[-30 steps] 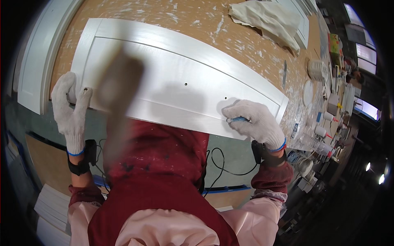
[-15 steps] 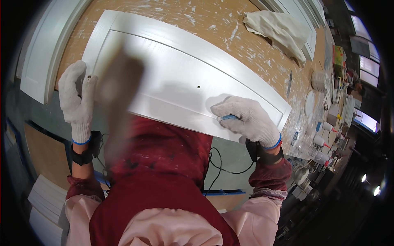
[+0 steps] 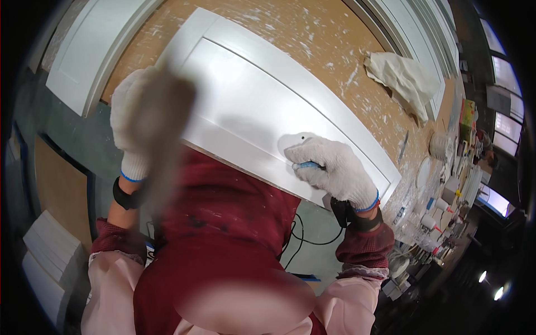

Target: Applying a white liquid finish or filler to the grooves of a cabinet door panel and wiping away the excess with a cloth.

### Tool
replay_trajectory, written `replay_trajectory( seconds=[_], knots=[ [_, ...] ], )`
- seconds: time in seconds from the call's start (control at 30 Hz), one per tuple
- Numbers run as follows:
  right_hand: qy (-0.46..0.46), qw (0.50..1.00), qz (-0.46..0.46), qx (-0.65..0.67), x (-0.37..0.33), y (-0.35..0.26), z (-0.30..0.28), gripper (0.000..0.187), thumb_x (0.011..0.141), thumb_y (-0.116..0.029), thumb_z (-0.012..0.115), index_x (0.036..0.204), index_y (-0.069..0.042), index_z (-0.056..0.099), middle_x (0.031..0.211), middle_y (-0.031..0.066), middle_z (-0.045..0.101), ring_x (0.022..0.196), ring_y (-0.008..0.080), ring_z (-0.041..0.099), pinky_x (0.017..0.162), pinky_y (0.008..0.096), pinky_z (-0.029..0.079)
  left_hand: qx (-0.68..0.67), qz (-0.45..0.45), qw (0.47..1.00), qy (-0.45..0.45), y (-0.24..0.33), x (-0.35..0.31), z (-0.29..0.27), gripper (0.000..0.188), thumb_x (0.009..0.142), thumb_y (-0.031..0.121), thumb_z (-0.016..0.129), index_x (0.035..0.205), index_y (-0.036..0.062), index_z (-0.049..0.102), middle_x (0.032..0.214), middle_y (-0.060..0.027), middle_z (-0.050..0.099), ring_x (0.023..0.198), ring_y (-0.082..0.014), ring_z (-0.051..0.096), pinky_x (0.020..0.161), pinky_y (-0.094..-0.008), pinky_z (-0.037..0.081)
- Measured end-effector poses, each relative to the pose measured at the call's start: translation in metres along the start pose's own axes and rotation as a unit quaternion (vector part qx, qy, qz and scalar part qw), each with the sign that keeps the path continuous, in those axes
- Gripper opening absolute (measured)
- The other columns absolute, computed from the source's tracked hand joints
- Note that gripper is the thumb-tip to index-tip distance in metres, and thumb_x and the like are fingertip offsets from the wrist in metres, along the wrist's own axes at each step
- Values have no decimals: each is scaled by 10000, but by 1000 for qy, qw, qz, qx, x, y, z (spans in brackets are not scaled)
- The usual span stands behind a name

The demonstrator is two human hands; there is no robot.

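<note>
A white framed cabinet door panel (image 3: 251, 95) lies on the worktable, its near edge against my dark red apron. In my gloved right hand (image 3: 338, 170) is a small blue piece (image 3: 307, 164), pressed to the panel's lower rail; its kind is hard to make out. A small dark hole shows in the panel just above that hand. My gloved left hand (image 3: 127, 114) is at the panel's left end. A blurred dark strip hanging close to the camera covers its fingers, so their grip is hidden.
Crumpled cream cloth (image 3: 402, 81) lies on the paint-marked tabletop (image 3: 318, 39). Other white panels stand at the far left (image 3: 95, 61) and far right. Glue bottles (image 3: 430, 222) and a clear plastic bottle crowd the right side. A black cable hangs below the table.
The view has turned, so the panel appears more tilted. My left hand has gone partly behind the blurred strip. The right hand, still holding the blue piece, now sits closer to the hole.
</note>
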State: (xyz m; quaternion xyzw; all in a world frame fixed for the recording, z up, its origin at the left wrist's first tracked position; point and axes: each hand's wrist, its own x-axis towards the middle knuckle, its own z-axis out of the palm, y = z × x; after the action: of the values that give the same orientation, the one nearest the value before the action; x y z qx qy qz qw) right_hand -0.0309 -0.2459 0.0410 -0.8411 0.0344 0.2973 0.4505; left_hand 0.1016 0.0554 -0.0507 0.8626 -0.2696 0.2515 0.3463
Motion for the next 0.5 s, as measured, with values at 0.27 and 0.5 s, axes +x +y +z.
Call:
replay_trajectory(
  seconds=[0.27, 0.5],
  knots=[
    [1, 1000, 5, -18, 26, -27, 6, 259, 820, -84, 643, 1078, -77, 636, 963, 130, 625, 834, 322, 615, 751, 340, 497, -118, -190, 975, 7, -15, -24, 6, 228, 873, -6, 581, 1095, -3, 637, 1096, -143, 653, 1042, -281, 611, 939, -364, 473],
    [-11, 1000, 13, -23, 58, -46, 14, 233, 827, -140, 637, 1050, -72, 652, 903, 152, 616, 806, 327, 613, 729, 346, 490, -67, -159, 985, -2, -1, -2, -3, 220, 874, 12, 575, 1085, 8, 641, 1066, -139, 675, 981, -288, 634, 883, -366, 491]
  ],
)
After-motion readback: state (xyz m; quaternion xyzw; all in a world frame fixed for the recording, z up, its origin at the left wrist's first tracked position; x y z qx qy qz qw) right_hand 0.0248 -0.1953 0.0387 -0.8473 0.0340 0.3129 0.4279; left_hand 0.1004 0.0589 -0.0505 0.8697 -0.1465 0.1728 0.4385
